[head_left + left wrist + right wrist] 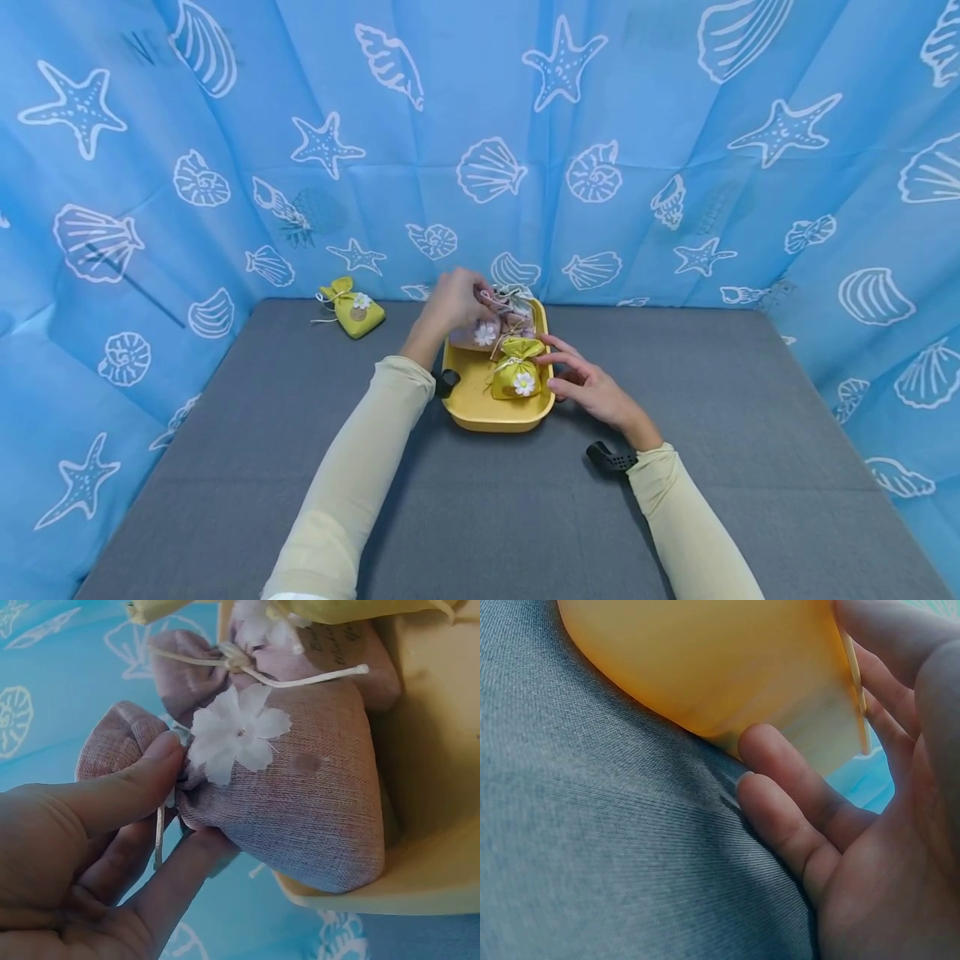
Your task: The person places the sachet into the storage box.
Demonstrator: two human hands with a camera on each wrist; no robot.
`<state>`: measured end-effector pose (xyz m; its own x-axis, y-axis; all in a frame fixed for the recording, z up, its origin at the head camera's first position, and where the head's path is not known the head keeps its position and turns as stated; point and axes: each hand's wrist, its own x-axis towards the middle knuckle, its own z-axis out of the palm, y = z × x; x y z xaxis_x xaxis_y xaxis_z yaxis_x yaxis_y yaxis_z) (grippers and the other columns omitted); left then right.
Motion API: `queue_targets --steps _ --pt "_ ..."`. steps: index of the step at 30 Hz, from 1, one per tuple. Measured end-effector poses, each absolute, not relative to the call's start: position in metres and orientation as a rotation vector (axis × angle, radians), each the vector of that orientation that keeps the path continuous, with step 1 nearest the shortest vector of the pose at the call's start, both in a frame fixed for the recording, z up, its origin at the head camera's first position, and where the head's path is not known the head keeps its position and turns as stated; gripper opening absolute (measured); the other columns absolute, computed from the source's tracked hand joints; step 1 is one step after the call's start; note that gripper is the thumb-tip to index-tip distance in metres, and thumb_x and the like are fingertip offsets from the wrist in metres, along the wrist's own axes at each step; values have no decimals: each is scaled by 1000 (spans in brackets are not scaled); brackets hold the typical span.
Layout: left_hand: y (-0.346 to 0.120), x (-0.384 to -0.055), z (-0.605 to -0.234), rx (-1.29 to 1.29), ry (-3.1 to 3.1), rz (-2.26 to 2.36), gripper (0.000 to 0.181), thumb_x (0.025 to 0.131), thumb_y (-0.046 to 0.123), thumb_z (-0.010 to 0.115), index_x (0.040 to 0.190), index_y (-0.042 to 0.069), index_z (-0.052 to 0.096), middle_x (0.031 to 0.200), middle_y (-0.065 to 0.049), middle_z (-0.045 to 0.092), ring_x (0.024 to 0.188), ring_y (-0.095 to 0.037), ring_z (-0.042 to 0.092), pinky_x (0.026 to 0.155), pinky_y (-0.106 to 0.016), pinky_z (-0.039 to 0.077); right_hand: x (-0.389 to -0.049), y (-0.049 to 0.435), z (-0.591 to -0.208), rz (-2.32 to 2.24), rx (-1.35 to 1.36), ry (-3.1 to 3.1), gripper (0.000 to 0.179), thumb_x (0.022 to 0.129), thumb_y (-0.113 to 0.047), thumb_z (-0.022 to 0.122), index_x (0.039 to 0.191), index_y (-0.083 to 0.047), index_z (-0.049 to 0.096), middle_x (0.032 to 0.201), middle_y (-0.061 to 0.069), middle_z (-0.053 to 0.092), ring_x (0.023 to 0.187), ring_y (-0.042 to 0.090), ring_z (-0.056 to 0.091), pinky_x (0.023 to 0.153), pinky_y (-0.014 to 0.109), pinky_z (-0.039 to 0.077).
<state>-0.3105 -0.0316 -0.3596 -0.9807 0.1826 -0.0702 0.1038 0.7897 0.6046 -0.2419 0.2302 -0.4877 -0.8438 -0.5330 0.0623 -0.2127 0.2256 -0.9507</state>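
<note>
Left hand [90, 855] pinches the tied neck of the pink sachet [300, 802], which lies w/ its body in the far end of the yellow tray [480, 412]. A green sachet [516, 373] sits nearer; another, prob. grey, lies behind the grip. Right hand [855, 787] relaxed, fingers against the tray wall. One green pouch [352, 310] lies well apart on the table [300, 467], so packing looks nearly done.

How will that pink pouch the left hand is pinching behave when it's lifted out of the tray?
The pink pouch looks like soft woven cloth, so it will probably sag. The left hand pinches its gathered neck, a likely secure hold. It seems light; its flower may crush.
</note>
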Motion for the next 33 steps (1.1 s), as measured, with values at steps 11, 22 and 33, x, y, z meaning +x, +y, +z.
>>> queue_targets --steps 11,22,33 --pt "-36 -313 -367 240 2822 877 23 79 10 88 98 14 75 100 -4 71 87 -22 64 62 -30 51 -241 230 -487 -1651 -709 2236 35 104 -20 59 139 -16 58 172 -3 16 153 35 27 88 24 57" --pt "-34 -313 -367 284 2832 733 18 81 7 86 89 17 73 101 -3 69 92 -23 61 68 -32 50 -240 230 -487 -1665 -707 2223 35 104 -20 59 139 -15 58 172 -2 16 151 34 29 86 24 57" --pt "-33 -314 -370 279 2816 662 19 81 7 85 91 18 74 120 -7 65 116 -29 53 80 -37 53 -242 230 -489 -1664 -710 2226 35 104 -20 59 139 -16 58 172 -4 15 152 33 27 86 24 57"
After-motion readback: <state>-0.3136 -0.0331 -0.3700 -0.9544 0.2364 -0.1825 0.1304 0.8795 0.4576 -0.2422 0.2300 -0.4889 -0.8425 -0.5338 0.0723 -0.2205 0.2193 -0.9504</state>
